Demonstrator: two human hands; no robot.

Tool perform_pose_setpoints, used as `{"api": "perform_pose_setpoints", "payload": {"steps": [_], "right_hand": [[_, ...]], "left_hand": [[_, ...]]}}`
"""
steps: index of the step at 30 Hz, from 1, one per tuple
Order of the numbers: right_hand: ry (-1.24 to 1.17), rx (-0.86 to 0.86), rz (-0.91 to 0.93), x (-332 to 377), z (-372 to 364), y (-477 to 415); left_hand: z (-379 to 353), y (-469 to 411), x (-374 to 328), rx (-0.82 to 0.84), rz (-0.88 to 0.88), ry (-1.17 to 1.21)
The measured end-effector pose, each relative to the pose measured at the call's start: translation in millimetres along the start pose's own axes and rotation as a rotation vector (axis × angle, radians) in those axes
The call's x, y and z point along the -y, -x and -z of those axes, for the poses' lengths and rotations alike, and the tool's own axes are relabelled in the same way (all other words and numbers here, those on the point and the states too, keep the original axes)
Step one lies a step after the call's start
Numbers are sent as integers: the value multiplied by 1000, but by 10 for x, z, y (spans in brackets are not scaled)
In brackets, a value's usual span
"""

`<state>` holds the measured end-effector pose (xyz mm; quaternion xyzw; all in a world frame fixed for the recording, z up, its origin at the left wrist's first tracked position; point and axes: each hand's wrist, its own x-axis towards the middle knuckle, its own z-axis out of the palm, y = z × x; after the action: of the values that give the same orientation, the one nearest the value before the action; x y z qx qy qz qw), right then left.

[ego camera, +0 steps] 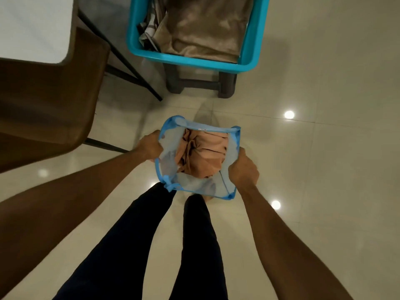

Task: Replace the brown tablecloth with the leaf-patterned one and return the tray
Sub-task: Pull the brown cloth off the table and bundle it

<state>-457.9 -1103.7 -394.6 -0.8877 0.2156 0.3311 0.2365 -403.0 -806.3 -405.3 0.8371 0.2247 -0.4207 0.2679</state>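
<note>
The left hand (149,147) is closed in a fist around the left rim of a pale translucent bag with blue trim (190,187), and the right hand (243,167) is clenched on the bag's right rim, so the two together hold its mouth pulled wide above the glossy cream tiled floor (313,159). Inside the bag lies a crumpled peach-brown cloth (205,154), bunched into folds. Below the bag stand the person's legs in dark trousers (151,245). Farther ahead, a turquoise plastic basket (253,59) rests on a dark grey stool (225,85); it holds a folded brown velvety tablecloth (207,27) with a grey-and-white patterned fabric (147,29) tucked along its left side. To the left stands a brown upholstered chair (49,100), pushed up to a white-topped bench (32,27) with thin black legs.
</note>
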Motion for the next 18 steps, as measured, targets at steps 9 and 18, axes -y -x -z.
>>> {"api": "perform_pose_setpoints", "payload": {"steps": [9,18], "right_hand": [[-13,-46,52,206,-332,-151],[-273,-1,23,376,223,143]], "left_hand": [[173,-111,193,-15,-18,-162],[457,420,-43,-169,-158,-193]]}}
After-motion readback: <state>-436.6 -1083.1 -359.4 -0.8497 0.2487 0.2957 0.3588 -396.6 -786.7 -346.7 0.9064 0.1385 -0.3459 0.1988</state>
